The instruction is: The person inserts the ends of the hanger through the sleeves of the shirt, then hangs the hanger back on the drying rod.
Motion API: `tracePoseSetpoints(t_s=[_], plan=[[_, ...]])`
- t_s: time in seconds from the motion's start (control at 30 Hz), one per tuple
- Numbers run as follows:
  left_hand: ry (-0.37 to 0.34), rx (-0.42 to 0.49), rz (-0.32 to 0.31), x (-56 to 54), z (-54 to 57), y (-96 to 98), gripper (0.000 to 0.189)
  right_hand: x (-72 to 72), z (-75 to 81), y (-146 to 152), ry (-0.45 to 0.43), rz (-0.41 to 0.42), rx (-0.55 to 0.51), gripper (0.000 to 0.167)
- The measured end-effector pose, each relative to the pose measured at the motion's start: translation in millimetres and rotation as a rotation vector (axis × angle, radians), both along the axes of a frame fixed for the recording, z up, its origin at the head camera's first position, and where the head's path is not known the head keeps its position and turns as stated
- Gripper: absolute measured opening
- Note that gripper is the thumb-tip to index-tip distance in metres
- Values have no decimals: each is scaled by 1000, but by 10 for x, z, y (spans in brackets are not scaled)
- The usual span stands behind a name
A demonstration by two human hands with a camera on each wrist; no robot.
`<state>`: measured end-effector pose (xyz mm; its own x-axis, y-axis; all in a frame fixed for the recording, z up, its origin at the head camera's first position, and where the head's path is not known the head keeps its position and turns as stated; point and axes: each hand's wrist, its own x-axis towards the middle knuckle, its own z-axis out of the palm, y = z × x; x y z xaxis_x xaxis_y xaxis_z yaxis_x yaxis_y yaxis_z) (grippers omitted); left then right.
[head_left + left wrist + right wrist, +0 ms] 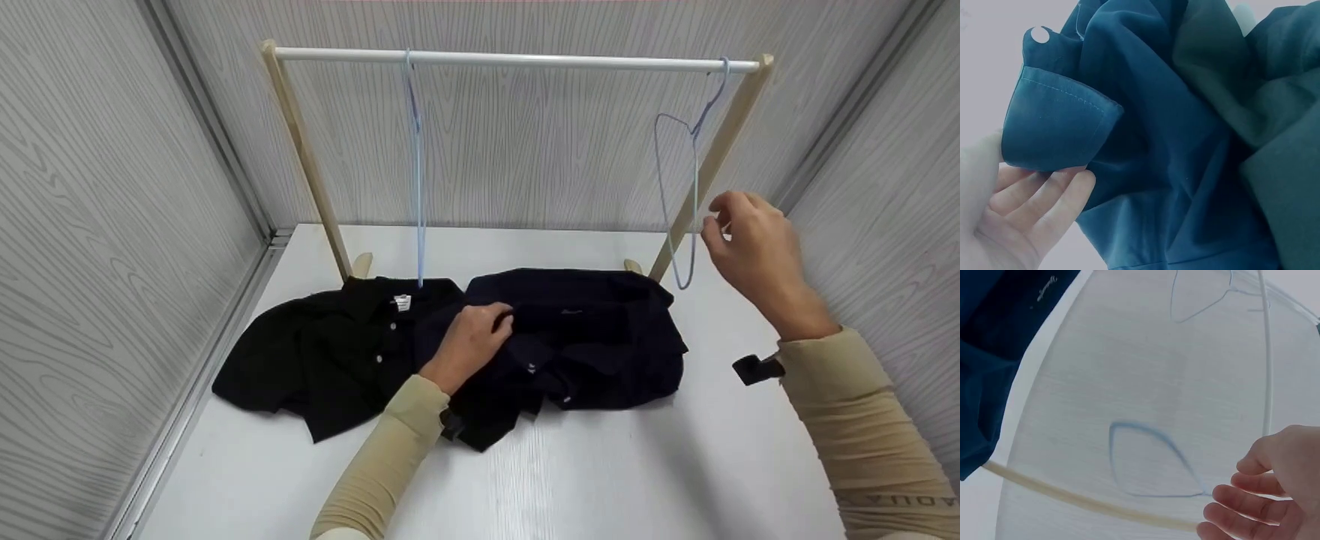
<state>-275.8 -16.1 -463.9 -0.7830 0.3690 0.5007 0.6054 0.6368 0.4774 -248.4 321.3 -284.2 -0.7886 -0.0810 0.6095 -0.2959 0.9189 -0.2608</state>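
My left hand (466, 341) holds the collar of a dark navy shirt (649, 337), which lies crumpled on the table. In the left wrist view, the collar flap (1058, 124) sits between the thumb and the fingers. A black shirt (292, 360) with pale buttons and a white label lies on the left, partly under the navy one. My right hand (761, 251) is raised beside a thin blue wire hanger (695, 180) on the right of the rail. Its fingers are loosely bent and nothing is held in them, as the right wrist view also shows.
A clothes rack with a white rail (525, 58) and wooden legs (309, 161) stands behind the shirts. Another blue hanger (420, 187) hangs left of the rail's middle. Grey wood-patterned panels (97, 225) close in the white table (570, 480) at the back and sides.
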Motion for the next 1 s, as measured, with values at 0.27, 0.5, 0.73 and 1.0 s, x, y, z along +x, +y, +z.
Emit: tracePoseSetpoints(t_s=[0.27,0.5,0.73,1.0], plan=[[-23,-10,20,24,-23,-31,21,-189,50,-58,-199,-86,-45,48],[-55,-21,-2,44,-17,-38,24,-261,27,-83,-236,-100,-21,44],[-77,-31,11,61,-40,-10,24,-274,-34,4,-223,-56,-21,29],[-105,-20,-12,78,-51,19,25,-265,9,55,-256,-43,-36,24]])
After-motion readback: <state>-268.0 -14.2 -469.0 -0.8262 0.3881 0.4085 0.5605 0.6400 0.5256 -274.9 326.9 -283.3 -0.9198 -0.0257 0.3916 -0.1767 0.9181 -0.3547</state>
